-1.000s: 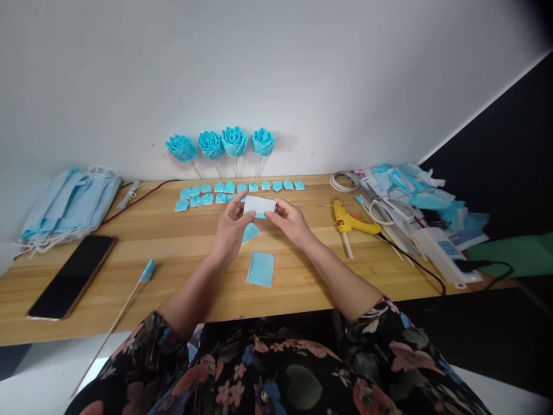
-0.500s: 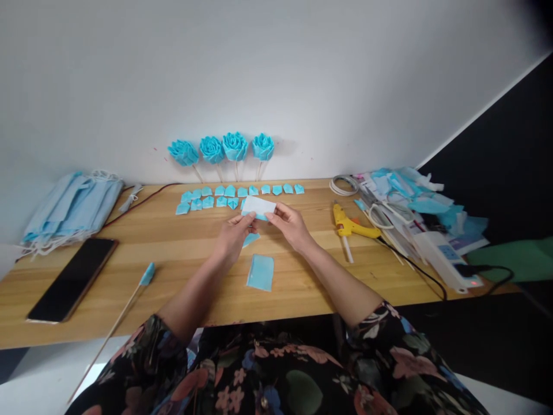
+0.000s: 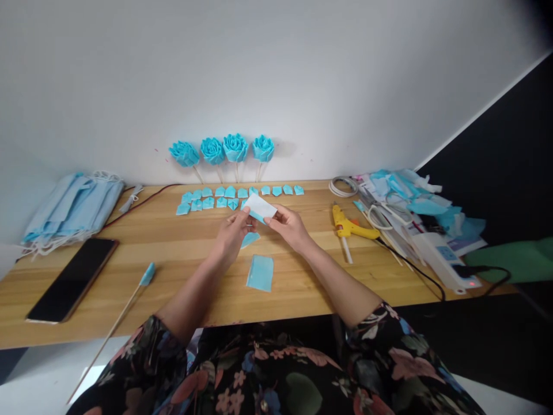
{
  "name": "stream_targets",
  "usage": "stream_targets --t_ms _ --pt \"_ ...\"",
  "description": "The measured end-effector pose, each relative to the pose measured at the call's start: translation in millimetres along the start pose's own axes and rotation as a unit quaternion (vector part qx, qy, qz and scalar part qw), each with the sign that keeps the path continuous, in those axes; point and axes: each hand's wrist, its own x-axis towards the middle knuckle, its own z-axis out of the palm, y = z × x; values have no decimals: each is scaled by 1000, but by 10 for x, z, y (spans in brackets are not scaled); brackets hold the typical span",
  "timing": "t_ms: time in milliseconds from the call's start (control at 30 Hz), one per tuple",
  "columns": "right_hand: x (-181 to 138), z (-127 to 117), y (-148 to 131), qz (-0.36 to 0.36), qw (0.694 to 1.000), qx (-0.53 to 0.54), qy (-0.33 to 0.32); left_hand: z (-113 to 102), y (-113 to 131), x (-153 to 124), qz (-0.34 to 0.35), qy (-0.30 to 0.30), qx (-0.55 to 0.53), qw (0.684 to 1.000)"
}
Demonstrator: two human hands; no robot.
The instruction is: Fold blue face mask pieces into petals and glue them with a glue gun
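Between my two hands is a folded piece of mask fabric (image 3: pixel 261 206), white on the face toward me with a blue strip along its near edge. My left hand (image 3: pixel 234 231) pinches its left end, thumb on top. On the right end, my right hand (image 3: pixel 288 226) is closed with the thumb pressed on the near edge. Below my left hand lies a small blue scrap (image 3: pixel 250 239), partly hidden. Nearer to me a flat blue fabric square (image 3: pixel 260 273) rests on the table. Just beyond my hands run two rows of small folded blue petals (image 3: pixel 233 203).
Several blue fabric roses (image 3: pixel 235 147) on sticks lean at the wall. At left are stacked face masks (image 3: pixel 73 204), a phone (image 3: pixel 73 280) and a blue-tipped stick (image 3: pixel 116 323). To the right lie a yellow glue gun (image 3: pixel 352 226), scissors (image 3: pixel 389 214), fabric scraps (image 3: pixel 415 193) and a power strip (image 3: pixel 447 262).
The folded fabric has tilted, its left end rising and its right end dropping slightly. My left hand has shifted a little up with it. Both hands keep their hold.
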Motion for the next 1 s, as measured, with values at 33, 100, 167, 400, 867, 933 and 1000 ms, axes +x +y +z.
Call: stream_targets --t_ms 33,100,167,400,867,933,1000 --pt "1 0 -3 0 1000 -1 3 4 1 -4 -2 -6 4 1000" --pt "1 -3 -19 -1 1000 -13 2 7 -3 -9 -1 -15 16 1000" --pt "-3 -19 -47 -21 999 -37 7 2 -6 -8 -1 -11 20 1000" --pt "11 -138 -159 -220 942 -249 41 -49 53 23 -40 15 -44 998" --pt "14 -88 -124 -333 885 -326 -12 -19 31 -16 -42 -6 35 998" --pt "10 -81 -134 -310 900 -306 -6 -25 20 -12 -30 -7 59 998" --pt "3 -71 -153 -276 919 -281 0 -33 5 -4 -18 -5 82 996"
